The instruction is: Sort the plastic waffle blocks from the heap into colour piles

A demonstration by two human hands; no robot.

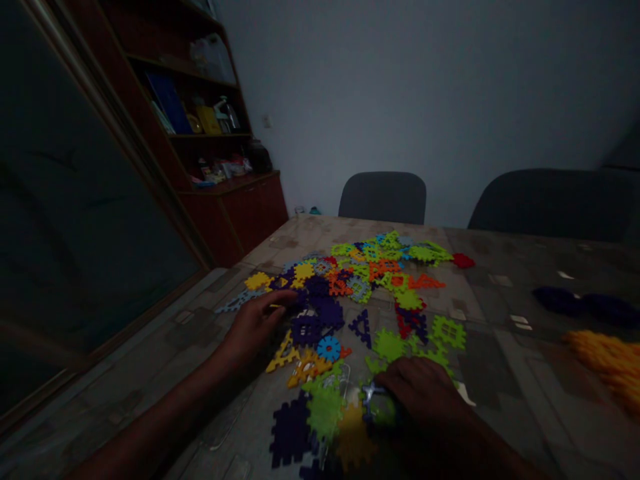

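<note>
No readable text, labels, brands, numbers or signs. Shelf bottles (pixel 227 113) and packets (pixel 235 167), blue binder (pixel 169 102), plastic pieces (pixel 325 312), tabletop (pixel 500 400): any lettering too small, dark or blurred to tell.

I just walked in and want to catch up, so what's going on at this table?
A person has both hands among flat, notched plastic pieces spread over the table. The left hand is at the dark purple pieces. The right hand is at a pale, open-framed piece, near some lime green ones. A blue wheel lies between the hands, and orange pieces sit off to the right.
</note>
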